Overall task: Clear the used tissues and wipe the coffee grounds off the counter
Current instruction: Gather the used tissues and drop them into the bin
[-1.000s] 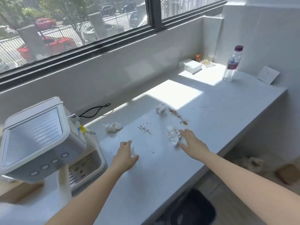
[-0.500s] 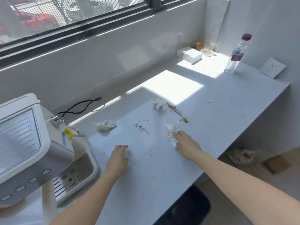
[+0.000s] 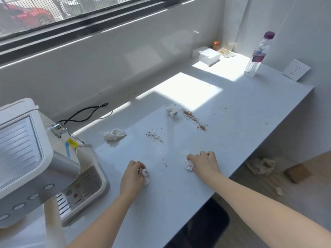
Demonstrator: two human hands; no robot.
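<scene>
A: Hands?
B: Left hand [image 3: 133, 176] pinches a small wad [image 3: 145, 174]; right hand [image 3: 204, 163] grips a second wad [image 3: 188, 164] w/ curled fingers, both on counter [image 3: 241, 140] nr front edge.
A: Around?
B: Grounds trail [image 3: 194, 119] beyond, far tissue [image 3: 172, 109] just beside it, loose tissue [image 3: 114, 134] further left (coffee machine [image 3: 26, 158] crowds the left end).

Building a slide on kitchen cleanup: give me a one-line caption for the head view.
Left hand and right hand grip crumpled tissues on the counter; coffee grounds lie beyond.

One head-worn view looks forward and down, close over the counter [image 3: 250, 113], facing the window [image 3: 35, 13].
</scene>
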